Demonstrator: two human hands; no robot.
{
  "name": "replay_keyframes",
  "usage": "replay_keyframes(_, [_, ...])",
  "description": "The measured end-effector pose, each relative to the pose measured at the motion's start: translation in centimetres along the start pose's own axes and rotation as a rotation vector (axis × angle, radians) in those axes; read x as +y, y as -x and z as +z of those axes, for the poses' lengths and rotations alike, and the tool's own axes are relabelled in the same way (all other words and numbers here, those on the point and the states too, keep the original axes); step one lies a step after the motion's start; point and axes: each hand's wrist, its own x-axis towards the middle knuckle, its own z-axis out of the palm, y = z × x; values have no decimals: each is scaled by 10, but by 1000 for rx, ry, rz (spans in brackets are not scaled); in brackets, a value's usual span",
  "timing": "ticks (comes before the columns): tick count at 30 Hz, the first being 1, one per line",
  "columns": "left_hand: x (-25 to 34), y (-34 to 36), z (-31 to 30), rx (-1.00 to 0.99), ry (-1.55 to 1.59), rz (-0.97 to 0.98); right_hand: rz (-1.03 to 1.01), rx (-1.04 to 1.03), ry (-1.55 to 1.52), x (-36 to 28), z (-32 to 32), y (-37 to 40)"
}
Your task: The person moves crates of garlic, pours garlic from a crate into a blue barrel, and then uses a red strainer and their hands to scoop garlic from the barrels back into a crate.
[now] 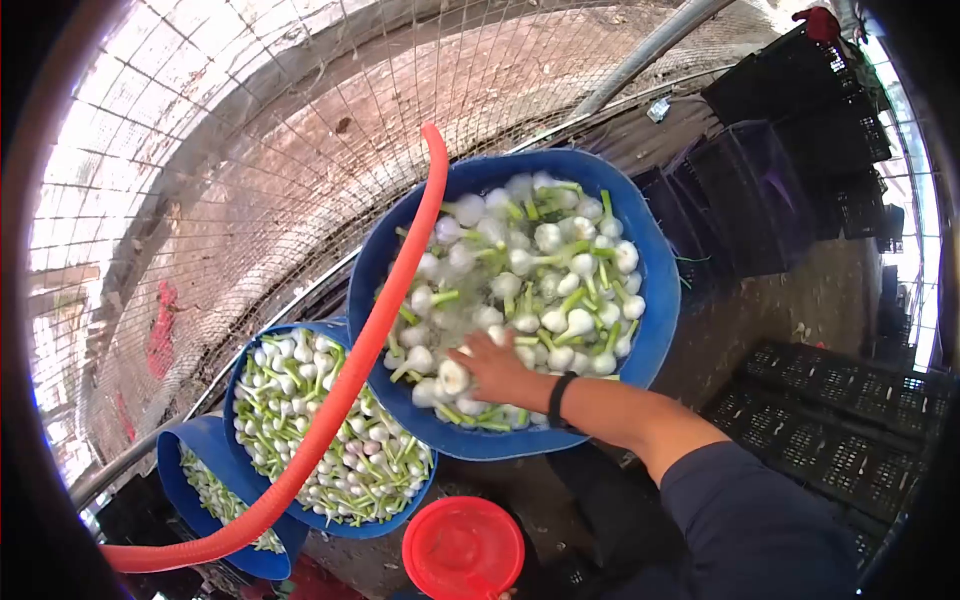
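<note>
The right hand (pixel 497 368) is reaching from the lower right into the nearest blue tub (pixel 660 290) and is lying palm down on the white bulbs (pixel 540 270) with green stalks that are filling it. The fingers (pixel 472 356) are spreading narrowly over the bulbs at the tub's near edge; I cannot tell whether they are gripping any. A black wristband (pixel 556 398) is sitting on the wrist. A red hose (pixel 370 340) is running across the tub's left rim. 2 more blue tubs (pixel 232 400) of bulbs are standing to the left, a red bucket (pixel 463 548) just below them, and black crates (pixel 760 190) are stacking up at the right.
</note>
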Motion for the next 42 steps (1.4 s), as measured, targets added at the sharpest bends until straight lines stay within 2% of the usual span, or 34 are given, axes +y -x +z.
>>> replay_keyframes(2, [2,-1,-1,-21,-19,51,-146,7,180,48,-4,35])
replay_keyframes(4, [3,-3,2,-26,-19,48,-160,85,250,93,-8,54])
replay_keyframes(6, [0,-6,0,-28,-20,43,108,120,327,130,-17,57])
replay_keyframes(8, [-7,-13,-5,-41,-63,73,101,243,357,187,-25,66])
replay_keyframes(9, [-7,-13,-5,-39,-54,74,92,242,361,185,-40,58])
replay_keyframes(11, [-8,-9,-3,-24,-33,18,282,127,161,181,-70,59])
replay_keyframes(13, [-13,-11,-5,-23,-19,17,381,363,-220,140,-80,15])
replay_keyframes(15, [-16,-15,-9,-10,-8,22,537,393,-302,88,-73,-46])
replay_keyframes(16, [-18,-16,-10,5,-1,32,538,389,-304,54,-69,-65])
replay_keyframes(18, [-19,-15,-12,13,-5,34,373,306,-385,-19,-60,-76])
replay_keyframes(20, [-11,-7,-15,43,-21,-19,330,224,-224,-59,-34,-65])
replay_keyframes(22, [-14,-6,-20,36,-15,-18,83,151,-6,-48,-11,-30])
replay_keyframes(24, [-19,-9,-21,20,3,-8,-86,86,37,-14,22,12])
replay_keyframes(26, [-22,-11,-26,0,25,51,-97,94,82,22,24,47])
replay_keyframes(28, [-20,-9,-34,-3,-30,66,-109,48,135,94,37,81])
replay_keyframes(30, [-16,-14,-37,-14,-72,90,63,-130,198,136,9,111])
replay_keyframes(32, [-21,-16,-39,40,-33,-20,40,195,918,196,15,119])
replay_keyframes(35, [-30,-25,-44,18,-45,29,126,167,762,188,-46,121])
replay_keyframes(37, [-30,-23,-44,13,-48,30,445,235,211,162,-57,114])
replay_keyframes(38, [-28,-23,-44,7,-53,41,441,234,206,153,-42,103])
replay_keyframes(40, [-30,-21,-46,24,-45,36,660,325,7,134,12,75])
replay_keyframes(42, [-33,-17,-47,31,-40,28,720,408,-432,106,59,33])
